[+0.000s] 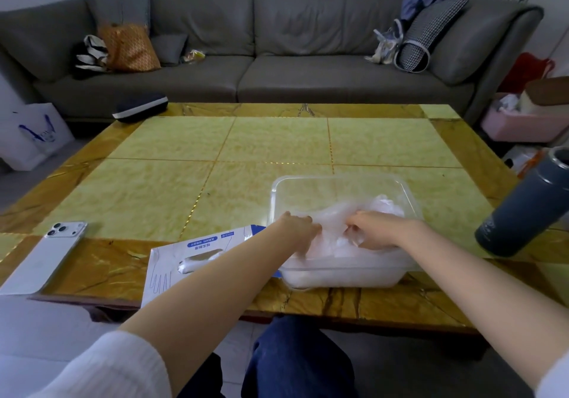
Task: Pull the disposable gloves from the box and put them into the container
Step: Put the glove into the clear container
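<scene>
A living room, grey sofa (246, 68) along the back wall, a yellow stone-patterned table (215, 151) in front of a seated person. On the table's near right stands the clear container (338, 179), already holding a crumpled heap of thin gloves (385, 209). Both hands are inside it. The left hand (300, 228) has its fingers bent down into the film at the container's left side. The right hand (372, 231) is curled round a fold of the film at the middle. Both appear to grip the gloves rather than lie flat on them.

The box (172, 262) lies flat just left of the container, at the table's near edge, partly under the left forearm. Its slot (200, 259) runs roughly left to right, rising a little toward the container, and a tuft of white film shows in it. The box is thus down and to the left of both hands, and the left hand is the nearer one for the next pull.

The left fingertips are buried in the film and cannot be made out. The forearm hides the box's right end. How many gloves remain inside cannot be told. A phone (52, 256) lies at far left, a dark flask (523, 203) at far right.
</scene>
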Tool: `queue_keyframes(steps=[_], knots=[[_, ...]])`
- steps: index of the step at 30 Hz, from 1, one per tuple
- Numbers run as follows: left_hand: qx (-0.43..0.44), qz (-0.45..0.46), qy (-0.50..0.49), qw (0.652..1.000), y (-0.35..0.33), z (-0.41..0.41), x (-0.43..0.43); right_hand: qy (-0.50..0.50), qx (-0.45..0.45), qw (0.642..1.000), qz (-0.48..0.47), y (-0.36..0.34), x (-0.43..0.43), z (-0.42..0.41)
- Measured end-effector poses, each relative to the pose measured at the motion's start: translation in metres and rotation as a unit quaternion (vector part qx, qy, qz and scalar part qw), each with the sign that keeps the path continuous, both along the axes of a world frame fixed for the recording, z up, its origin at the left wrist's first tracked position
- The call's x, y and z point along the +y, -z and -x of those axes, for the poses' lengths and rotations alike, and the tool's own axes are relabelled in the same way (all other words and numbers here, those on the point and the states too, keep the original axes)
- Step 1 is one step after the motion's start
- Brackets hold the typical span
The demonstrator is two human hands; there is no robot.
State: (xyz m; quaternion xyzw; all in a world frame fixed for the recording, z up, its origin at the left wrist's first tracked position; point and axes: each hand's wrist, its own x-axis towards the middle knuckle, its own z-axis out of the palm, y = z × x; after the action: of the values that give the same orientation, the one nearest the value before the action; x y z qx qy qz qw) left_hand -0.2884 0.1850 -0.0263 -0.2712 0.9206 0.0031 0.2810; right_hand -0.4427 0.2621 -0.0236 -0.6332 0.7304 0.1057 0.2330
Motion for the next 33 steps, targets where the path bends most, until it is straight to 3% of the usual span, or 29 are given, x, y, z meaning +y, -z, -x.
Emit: queue_keyframes(steps=[4,7,10,12,14,17,21,26,33], knots=[[0.037,0.049,0.025,0.998,-0.024,-0.010,0.002,0.034,0.003,0.998,0.044,-0.023,0.007,-0.008],[0.196,0.086,0.012,0.977,-0.048,-0.033,0.005,0.051,0.026,0.982,0.182,-0.040,0.004,-0.028],[0.320,0.115,-0.051,0.939,-0.052,-0.075,-0.002,0.029,-0.018,0.937,0.348,-0.047,0.001,-0.065],[0.318,0.114,-0.111,0.935,-0.045,-0.112,-0.010,-0.038,-0.038,0.904,0.424,-0.046,0.000,-0.098],[0.254,0.093,-0.187,0.944,-0.032,-0.149,-0.018,-0.116,-0.051,0.879,0.461,-0.039,-0.004,-0.131],[0.161,0.013,-0.289,0.944,-0.004,-0.199,-0.022,-0.182,-0.076,0.876,0.440,-0.022,-0.016,-0.172],[0.225,-0.078,-0.318,0.917,0.029,-0.238,-0.013,-0.211,-0.091,0.913,0.337,0.003,-0.034,-0.216],[0.303,-0.054,-0.322,0.895,0.044,-0.245,-0.006,-0.156,-0.057,0.963,0.213,0.034,-0.051,-0.240],[0.306,-0.059,-0.322,0.894,0.045,-0.244,-0.008,-0.081,-0.046,0.969,0.228,0.036,-0.062,-0.247]])
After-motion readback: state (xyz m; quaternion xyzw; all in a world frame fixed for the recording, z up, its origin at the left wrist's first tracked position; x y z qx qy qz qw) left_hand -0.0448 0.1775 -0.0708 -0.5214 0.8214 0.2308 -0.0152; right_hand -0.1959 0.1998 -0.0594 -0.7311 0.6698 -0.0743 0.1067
